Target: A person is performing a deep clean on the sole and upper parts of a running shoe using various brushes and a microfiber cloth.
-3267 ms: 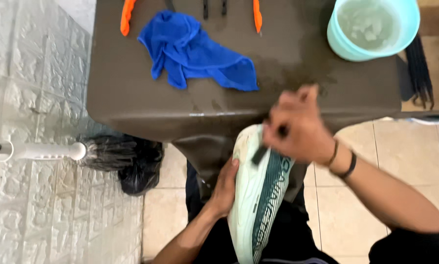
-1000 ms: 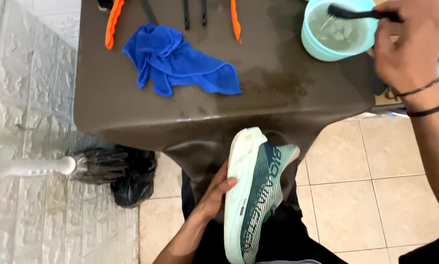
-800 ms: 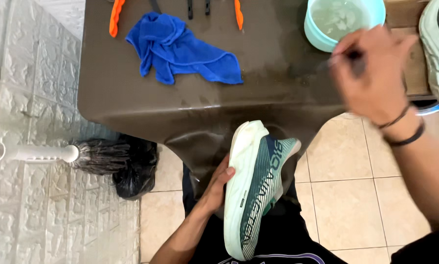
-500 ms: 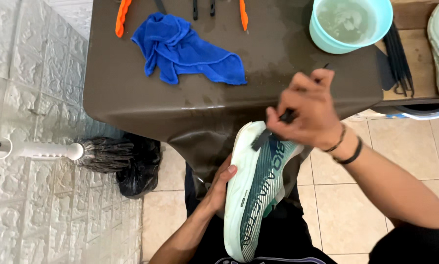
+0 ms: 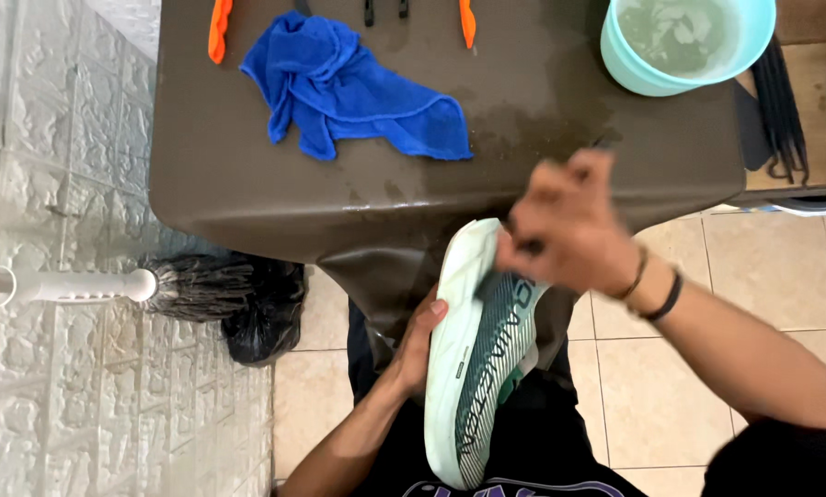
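Shoe (image 5: 473, 368) rests sole-up in my left hand (image 5: 418, 345), fingers curled round its edge; my right hand (image 5: 569, 225) grips a dark brush at its toe, near the desk (image 5: 247, 198) edge.

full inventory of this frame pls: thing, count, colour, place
shoe: 1, white and dark green, on the lap, sole side up
brush: 1, dark, mostly hidden in the right hand
table: 1, dark brown, wet, top of view
cloth: 1, blue, crumpled on table
basin: 1, light teal, water inside, table's right end
orange-handled tools: 2, table's far edge
broom: 1, white handle, dark bristles, left by wall
black bag: 1, floor under table
left hand: holds shoe's side
right hand: at shoe's front end, blurred
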